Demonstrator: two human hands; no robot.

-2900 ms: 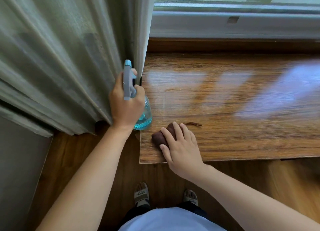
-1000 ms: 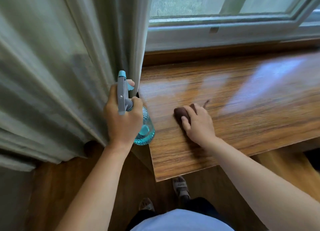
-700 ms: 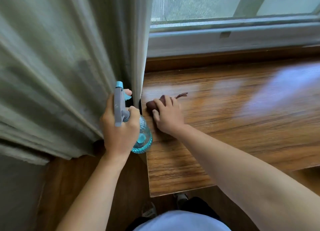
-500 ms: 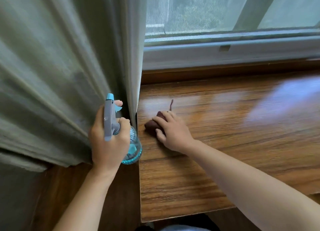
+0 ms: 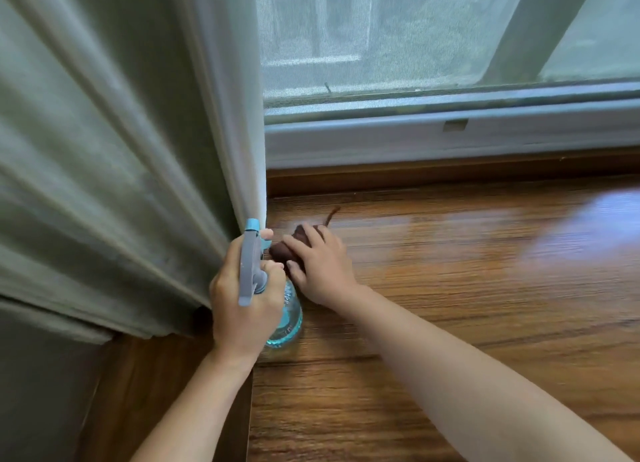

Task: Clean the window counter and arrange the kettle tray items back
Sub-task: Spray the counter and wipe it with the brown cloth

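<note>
While curtain (image 5: 121,150) crowds counter (image 5: 450,288) edge: left hand (image 5: 242,305) round spray bottle (image 5: 251,267), right hand (image 5: 320,267) flat on cloth (image 5: 282,250).

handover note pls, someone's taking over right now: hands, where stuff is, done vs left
Left hand grips the spray bottle at the counter's left edge.
Right hand presses the brown cloth on the counter, far-left corner by the curtain.
Done: cannot tell how much is wiped.
Left: finish wiping; kettle tray and its items are not in view and still need putting back.
</note>
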